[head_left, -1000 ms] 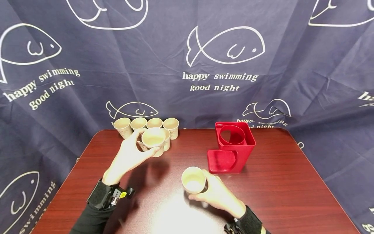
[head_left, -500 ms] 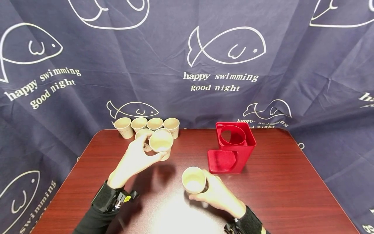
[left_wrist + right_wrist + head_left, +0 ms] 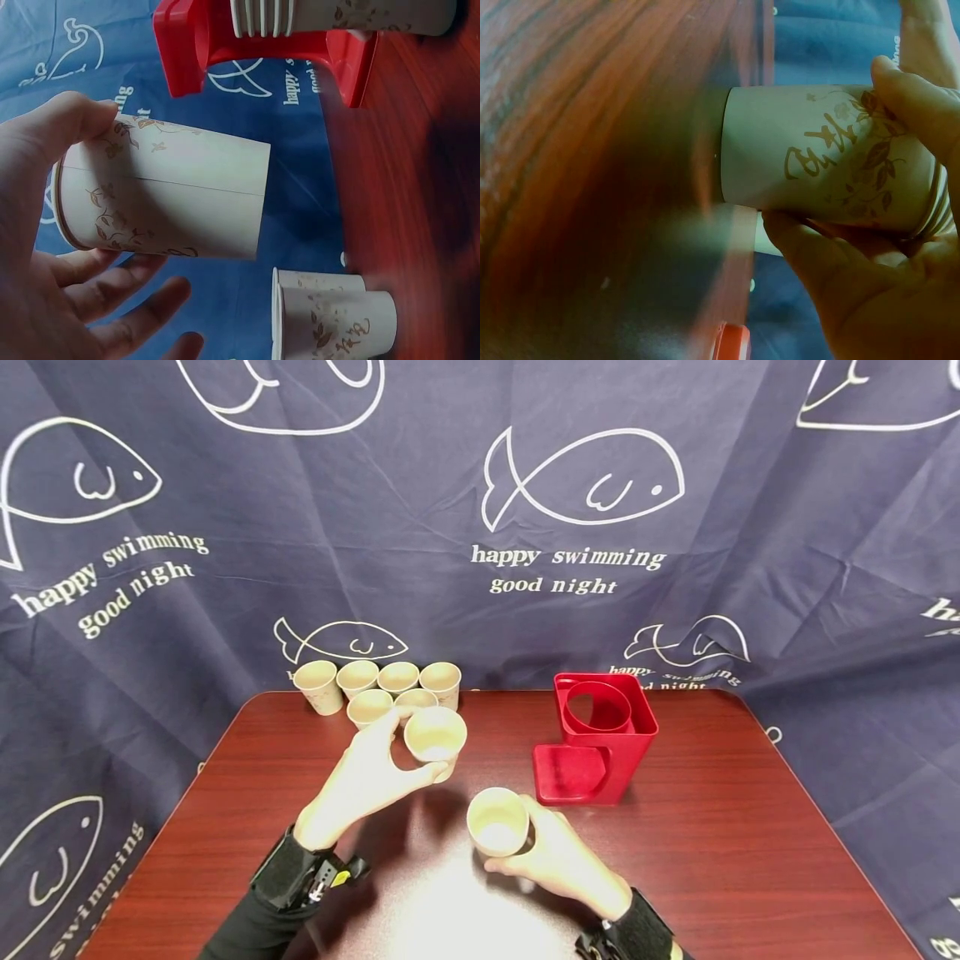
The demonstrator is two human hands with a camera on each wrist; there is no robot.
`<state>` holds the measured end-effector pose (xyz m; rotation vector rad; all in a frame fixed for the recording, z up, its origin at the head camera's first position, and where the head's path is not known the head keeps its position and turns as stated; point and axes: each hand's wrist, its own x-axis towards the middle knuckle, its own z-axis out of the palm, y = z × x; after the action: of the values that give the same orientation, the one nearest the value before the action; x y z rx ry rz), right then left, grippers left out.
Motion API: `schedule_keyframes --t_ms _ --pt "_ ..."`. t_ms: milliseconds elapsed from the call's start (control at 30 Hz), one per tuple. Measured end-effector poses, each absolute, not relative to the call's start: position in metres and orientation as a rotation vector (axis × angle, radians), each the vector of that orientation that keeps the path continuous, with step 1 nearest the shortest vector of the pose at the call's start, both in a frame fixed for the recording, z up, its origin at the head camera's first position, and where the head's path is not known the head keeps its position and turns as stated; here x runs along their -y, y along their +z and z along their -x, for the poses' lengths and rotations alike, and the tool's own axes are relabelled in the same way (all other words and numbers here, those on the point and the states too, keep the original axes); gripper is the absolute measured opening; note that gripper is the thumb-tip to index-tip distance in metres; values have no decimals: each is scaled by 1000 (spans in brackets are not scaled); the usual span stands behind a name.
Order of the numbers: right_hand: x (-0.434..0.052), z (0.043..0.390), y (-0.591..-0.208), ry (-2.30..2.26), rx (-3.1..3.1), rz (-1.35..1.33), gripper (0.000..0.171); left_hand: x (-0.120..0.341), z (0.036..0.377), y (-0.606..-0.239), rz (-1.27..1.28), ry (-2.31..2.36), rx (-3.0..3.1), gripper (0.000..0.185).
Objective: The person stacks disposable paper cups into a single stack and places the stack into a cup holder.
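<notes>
Fingers [image 3: 75, 118], left and right, around paper cups [image 3: 165, 199].

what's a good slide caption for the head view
Left hand holds a paper cup, right hand grips a nested stack; more cups and a red holder stand beyond.

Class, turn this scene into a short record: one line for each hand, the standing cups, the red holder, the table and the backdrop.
left hand: holds a paper cup above the table
right hand: holds a nested cup stack, mouth up
standing cups: six visible, four behind and two in front, far left
red holder: right of centre, untouched
table: reddish-brown, wood-look
backdrop: dark blue, white fish drawings
</notes>
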<state>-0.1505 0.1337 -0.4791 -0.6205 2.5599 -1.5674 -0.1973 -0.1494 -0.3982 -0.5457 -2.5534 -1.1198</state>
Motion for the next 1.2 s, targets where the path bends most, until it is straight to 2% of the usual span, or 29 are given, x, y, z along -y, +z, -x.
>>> schedule_keyframes --t_ms 367,767,1200 --pt "-134 151 -478 -1546 -2565 622 65 140 191 -399 560 -1108 2578 72" --pt "-135 151 -479 -1555 -2547 636 65 130 186 -401 567 -1137 2631 68" --pt "-135 151 -480 -1559 -2536 635 67 121 185 -400 684 -1231 2606 68"
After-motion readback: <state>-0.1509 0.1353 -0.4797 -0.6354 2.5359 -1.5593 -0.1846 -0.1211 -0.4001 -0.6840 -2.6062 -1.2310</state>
